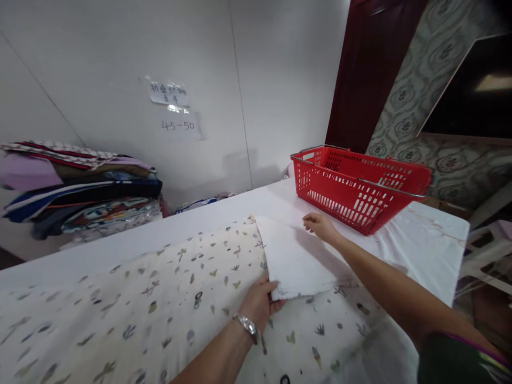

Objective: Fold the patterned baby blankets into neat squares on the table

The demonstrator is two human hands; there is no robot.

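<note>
Our left hand (260, 302) pinches the near end of the folded flap (292, 256) of the white, leaf-printed cotton sheet (160, 304). Our right hand (320, 226) lies on the flap's far end, and we cannot tell whether its fingers grip. The flap's long axis runs from the near edge toward the far edge of the white table (424, 240).

1. Your left hand (260, 303): bare, as is the forearm behind it.
2. Your wristwatch (247, 325): silver-coloured metal with a link bracelet, worn on the left wrist.
3. Your right hand (321, 226): bare, forearm uncovered.
4. Your sleeve (456, 360): dark green, edged with thin purple and pale stripes, on the right upper arm.
</note>
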